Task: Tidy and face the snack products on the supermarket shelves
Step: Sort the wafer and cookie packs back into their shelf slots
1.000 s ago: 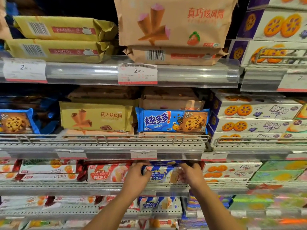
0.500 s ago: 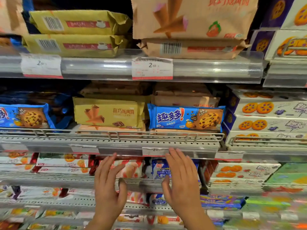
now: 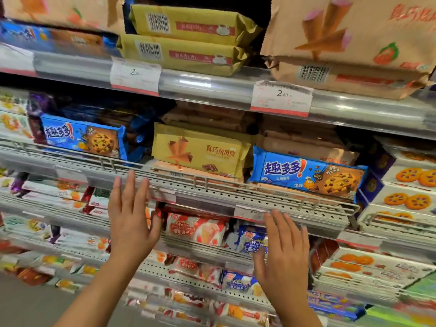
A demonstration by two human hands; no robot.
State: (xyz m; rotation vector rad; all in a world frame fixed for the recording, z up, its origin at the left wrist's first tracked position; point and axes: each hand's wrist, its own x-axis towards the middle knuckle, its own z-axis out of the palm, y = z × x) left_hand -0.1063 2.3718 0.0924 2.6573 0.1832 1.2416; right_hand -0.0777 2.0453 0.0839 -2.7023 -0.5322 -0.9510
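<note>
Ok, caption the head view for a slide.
Both open hands, left hand and right hand, raised before stocked snack shelves.

Left edge and lower shelves were motion-blurred; package print there unreadable. Blue wafer pack (image 3: 251, 241) partly hidden behind right hand (image 3: 284, 258). Strawberry cone bag (image 3: 349, 31) cut off at top edge. Price tag (image 3: 135, 76) digits illegible

You are wearing the only camera on your head; it is looking forward, tilted clockwise, sitting close to the snack shelves (image 3: 236, 197), with both your raised hands showing low in the frame.
</note>
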